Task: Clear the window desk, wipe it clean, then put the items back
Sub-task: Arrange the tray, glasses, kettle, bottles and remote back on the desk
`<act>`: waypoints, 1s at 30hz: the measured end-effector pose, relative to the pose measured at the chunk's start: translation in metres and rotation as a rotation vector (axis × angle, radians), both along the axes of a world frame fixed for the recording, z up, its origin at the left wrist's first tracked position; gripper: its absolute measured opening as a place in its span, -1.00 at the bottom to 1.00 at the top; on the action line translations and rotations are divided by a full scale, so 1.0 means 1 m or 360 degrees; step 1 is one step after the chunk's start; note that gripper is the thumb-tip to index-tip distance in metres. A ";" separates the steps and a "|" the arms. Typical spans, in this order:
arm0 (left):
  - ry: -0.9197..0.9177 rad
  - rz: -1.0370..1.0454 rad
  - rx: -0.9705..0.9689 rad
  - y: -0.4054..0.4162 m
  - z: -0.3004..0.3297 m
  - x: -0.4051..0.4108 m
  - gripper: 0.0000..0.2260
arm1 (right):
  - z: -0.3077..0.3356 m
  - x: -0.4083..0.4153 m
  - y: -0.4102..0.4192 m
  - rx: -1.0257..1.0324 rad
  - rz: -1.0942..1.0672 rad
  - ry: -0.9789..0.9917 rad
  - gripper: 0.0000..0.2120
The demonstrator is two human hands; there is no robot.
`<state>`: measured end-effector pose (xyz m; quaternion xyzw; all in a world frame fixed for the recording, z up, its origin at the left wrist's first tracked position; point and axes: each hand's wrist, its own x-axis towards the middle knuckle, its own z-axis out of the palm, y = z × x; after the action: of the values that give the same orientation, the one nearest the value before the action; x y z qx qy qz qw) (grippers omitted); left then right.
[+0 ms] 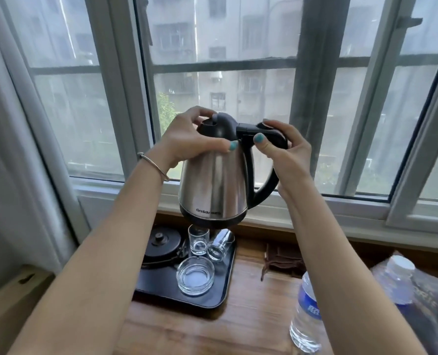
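Steel kettle (214, 180) held above tray (223, 285), left hand (187, 139) cupping its lid, right hand (287, 152) gripping handle, thumb perhaps on button; bottle (306, 311) near right

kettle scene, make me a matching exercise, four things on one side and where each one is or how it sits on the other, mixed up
Things:
1. kettle
2. kettle base
3. tipped glass
4. water bottle

Places or states:
A. lying on its side on the black tray
B. standing on the wooden desk, right of the tray
C. held in the air by the left hand and right hand
D. at the tray's back left corner

Pairs: 1-C, 2-D, 3-A, 4-B
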<state>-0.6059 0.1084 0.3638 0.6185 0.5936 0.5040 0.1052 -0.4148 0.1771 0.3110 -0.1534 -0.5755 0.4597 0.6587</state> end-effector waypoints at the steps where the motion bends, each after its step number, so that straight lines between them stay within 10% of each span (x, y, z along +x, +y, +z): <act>1: -0.0001 0.0012 -0.0006 -0.003 -0.001 -0.005 -0.28 | -0.001 -0.006 -0.001 -0.0003 0.0019 -0.0004 -0.71; 30: 0.0006 0.0053 -0.0060 0.001 -0.079 -0.169 -0.30 | -0.075 -0.174 0.013 -0.0154 0.0184 0.0005 -0.68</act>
<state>-0.7754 0.1098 0.2848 0.6074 0.6135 0.4931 0.1073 -0.5885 0.1897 0.2362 -0.1509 -0.5595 0.5246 0.6238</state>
